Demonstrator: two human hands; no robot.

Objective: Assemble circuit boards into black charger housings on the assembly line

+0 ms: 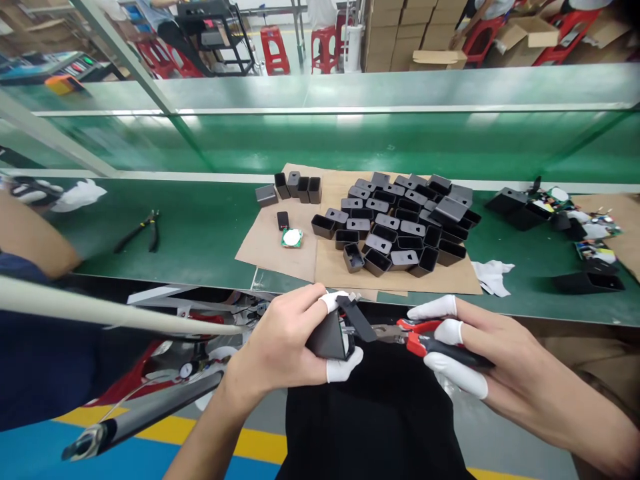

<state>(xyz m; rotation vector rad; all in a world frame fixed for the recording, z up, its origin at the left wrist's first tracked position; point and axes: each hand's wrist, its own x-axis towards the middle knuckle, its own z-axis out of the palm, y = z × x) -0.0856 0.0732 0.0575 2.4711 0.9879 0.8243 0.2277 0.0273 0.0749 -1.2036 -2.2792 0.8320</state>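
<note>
My left hand (295, 340), with white finger cots on some fingertips, is wrapped round a black plastic housing (326, 339) held over my lap. A black flap-like piece (358, 319) sticks out at the housing's open end. From the right, my right hand (480, 347), also in finger cots, grips pliers (425, 337) with red and black handles. Their metal jaws reach to the black piece; whether they pinch it I cannot tell. Beyond my hands, many black housings (385, 223) crowd together on cardboard, some with the open end up.
A green circuit board (291, 238) with a white round part lies on cardboard (280, 257). Another pair of pliers (140, 231) rests at left, near a co-worker's arm (35, 233). More boards (595, 230) and a crumpled white cloth (494, 276) lie at right. A pole (125, 303) crosses at left.
</note>
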